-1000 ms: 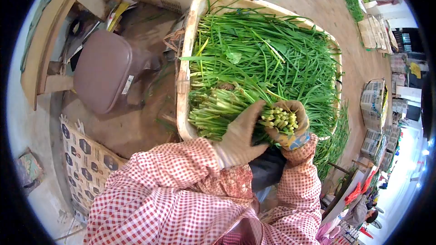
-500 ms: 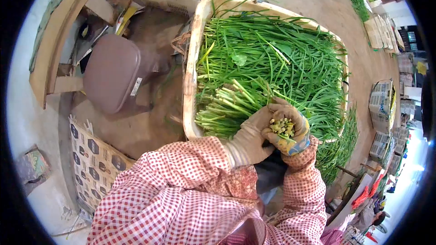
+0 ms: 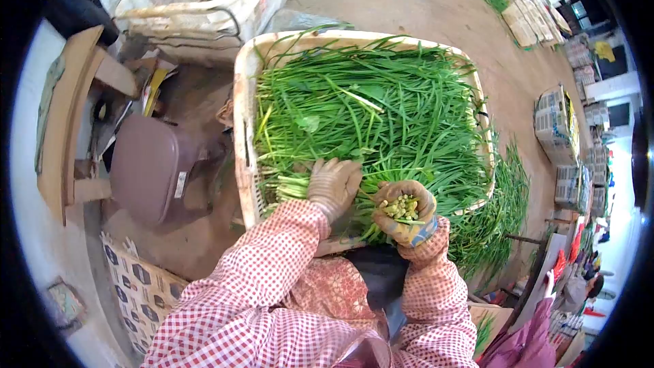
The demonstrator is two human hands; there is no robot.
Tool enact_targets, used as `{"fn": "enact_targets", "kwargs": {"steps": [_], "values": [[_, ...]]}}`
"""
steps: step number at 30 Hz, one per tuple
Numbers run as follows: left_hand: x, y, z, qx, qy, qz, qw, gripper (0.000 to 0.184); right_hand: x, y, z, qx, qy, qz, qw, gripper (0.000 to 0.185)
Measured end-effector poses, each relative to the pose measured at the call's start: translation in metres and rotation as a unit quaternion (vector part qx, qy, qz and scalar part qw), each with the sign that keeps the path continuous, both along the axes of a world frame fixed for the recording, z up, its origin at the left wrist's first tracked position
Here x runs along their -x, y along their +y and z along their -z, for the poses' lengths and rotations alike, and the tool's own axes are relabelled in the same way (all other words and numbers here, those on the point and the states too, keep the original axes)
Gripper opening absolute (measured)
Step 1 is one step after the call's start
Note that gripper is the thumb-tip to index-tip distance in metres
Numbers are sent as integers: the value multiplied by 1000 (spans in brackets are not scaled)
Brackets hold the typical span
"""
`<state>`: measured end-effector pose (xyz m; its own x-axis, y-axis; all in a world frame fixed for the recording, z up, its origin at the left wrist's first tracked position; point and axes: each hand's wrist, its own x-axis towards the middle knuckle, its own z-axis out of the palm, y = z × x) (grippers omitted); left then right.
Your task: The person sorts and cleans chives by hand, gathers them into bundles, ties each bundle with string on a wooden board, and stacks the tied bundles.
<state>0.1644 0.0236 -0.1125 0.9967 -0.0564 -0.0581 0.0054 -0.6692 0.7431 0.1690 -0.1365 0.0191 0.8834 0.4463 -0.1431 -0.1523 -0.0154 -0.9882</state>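
Note:
My right hand (image 3: 407, 212), in a stained work glove, is closed around a bunch of garlic chives (image 3: 402, 208). The pale cut ends of that bunch face me, and its green leaves extend behind the hand. My left hand (image 3: 334, 187), also gloved, lies on the stalks at the near left of the crate, fingers extended over them; the fingertips are partly lost among the greens. Loose garlic chives (image 3: 375, 109) fill the white plastic crate (image 3: 246, 95), mostly lying sideways with pale ends (image 3: 289, 186) toward the left.
Left of the crate stands a brown stool (image 3: 146, 167). Another white crate (image 3: 184, 20) is behind it. More greens (image 3: 511, 197) lie on the floor at the right. Stacked bundles (image 3: 558, 126) line the far right, where another person (image 3: 579, 293) is partly visible.
My left hand has left the bunch and moved left onto the stalks in the crate. My right hand still grips the bunch, slightly lower and further left. The view has shifted.

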Motion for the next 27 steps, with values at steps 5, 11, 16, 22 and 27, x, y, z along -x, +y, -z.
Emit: {"fn": "enact_targets", "kwargs": {"steps": [5,11,16,22,27], "values": [[3,-5,1,-46,-58,-32,997,36,-5,-11,-26,-57,65,44,995,37],[1,0,-2,-90,3,24,996,45,-15,-14,-48,-19,37,37,998,36],[4,-1,14,-85,-59,9,995,46,-29,-20,-88,40,-32,79,996,38],[1,-4,1,-127,13,31,991,47,-66,-86,-171,92,-157,253,950,37],[3,-10,31,-153,-67,3,986,44,-31,-236,-279,45,-303,332,892,25]]}}
